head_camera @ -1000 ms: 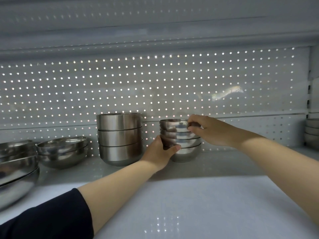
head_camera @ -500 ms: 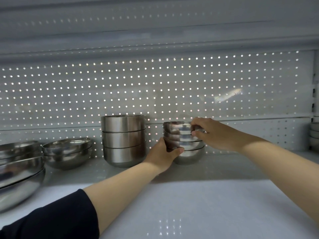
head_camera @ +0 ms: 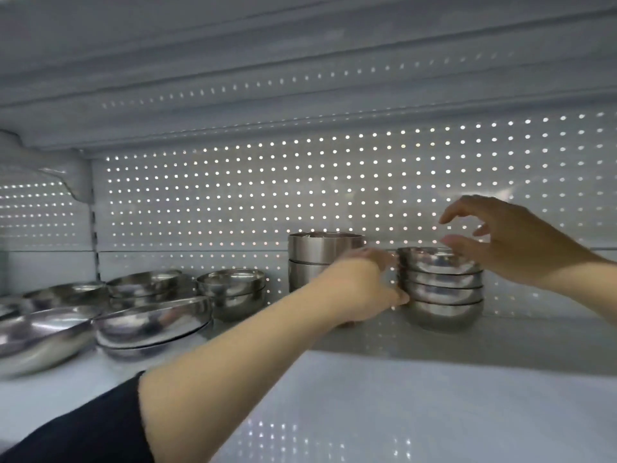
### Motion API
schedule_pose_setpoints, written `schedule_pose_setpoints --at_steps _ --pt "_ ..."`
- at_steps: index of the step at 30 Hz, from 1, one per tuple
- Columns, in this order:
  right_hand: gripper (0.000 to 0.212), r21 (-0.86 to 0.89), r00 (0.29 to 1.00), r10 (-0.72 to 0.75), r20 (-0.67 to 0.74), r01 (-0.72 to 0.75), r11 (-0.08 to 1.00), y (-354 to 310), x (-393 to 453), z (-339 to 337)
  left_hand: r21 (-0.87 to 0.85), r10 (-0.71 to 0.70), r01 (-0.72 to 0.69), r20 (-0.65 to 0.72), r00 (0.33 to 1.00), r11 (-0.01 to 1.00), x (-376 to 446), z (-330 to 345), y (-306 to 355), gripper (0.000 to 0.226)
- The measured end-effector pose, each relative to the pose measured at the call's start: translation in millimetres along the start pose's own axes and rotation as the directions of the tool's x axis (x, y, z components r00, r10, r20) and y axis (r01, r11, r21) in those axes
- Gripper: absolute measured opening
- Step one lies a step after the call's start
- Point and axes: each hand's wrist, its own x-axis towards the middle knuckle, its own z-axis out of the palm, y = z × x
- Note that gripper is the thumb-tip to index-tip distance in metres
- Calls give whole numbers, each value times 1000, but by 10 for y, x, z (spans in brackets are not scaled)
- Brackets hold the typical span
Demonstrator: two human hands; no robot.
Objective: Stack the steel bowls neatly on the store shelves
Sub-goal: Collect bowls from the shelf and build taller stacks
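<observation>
My left hand [head_camera: 362, 289] rests against the left side of the stack of small steel bowls [head_camera: 440, 289], fingers touching it loosely, not clasping. My right hand [head_camera: 507, 242] hovers just above the stack's rim, fingers spread and holding nothing. The stack stands on the white shelf [head_camera: 434, 379], beside taller steel bowls [head_camera: 317, 252].

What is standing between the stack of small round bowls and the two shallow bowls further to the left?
The head view shows the stack of tall straight-sided bowls there, partly hidden behind the left hand.
</observation>
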Motion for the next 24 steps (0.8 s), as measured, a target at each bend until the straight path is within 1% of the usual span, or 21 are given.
schedule_pose_setpoints --at_steps 2,4,7,9,11,13,14,15,16,17,20,21,24 --pt "13 64 1000 -11 -5 11 998 -346 14 24 45 19 -17 -44 999 999 -332 -335 -216 56" --pt "18 128 999 -50 16 48 991 -747 18 134 37 8 -5 -90 996 999 -662 -677 -502 50" --pt "22 179 976 -182 123 158 971 -1358 7 437 -99 -85 71 -140 986 993 -1129 -1130 -954 55" --pt "25 246 952 -240 192 190 951 -1691 23 689 -179 -161 131 -167 973 975 -1373 -1326 -1270 58" --pt "30 269 929 -287 235 222 937 -1950 77 932 -224 -234 192 -175 956 955 -1550 -1421 -1551 59" --pt "35 278 902 -335 272 260 925 -2151 148 1149 -232 -294 260 -126 947 937 -1662 -1423 -1785 65" --pt "37 280 887 -360 290 281 918 -2228 182 1247 -257 -319 290 -77 945 922 -1698 -1400 -1877 62" --pt "38 275 872 -383 304 305 912 -2285 215 1331 -287 -335 311 -37 942 906 -1721 -1371 -1953 51" --pt "35 267 861 -399 315 322 908 -2328 242 1400 -325 -345 324 -8 939 889 -1738 -1334 -2019 38" --pt "30 263 855 -406 324 331 906 -2360 264 1452 -354 -354 334 7 935 874 -1742 -1297 -2096 32" --pt "7 249 843 -423 332 355 901 -2392 308 1520 -427 -397 365 15 918 827 -1712 -1197 -2248 29" --pt "6 243 839 -430 332 365 899 -2390 306 1536 -449 -402 376 40 915 811 -1704 -1178 -2280 33" --pt "18 267 830 -450 330 375 888 -2366 279 1573 -510 -401 392 97 911 766 -1678 -1152 -2335 33"
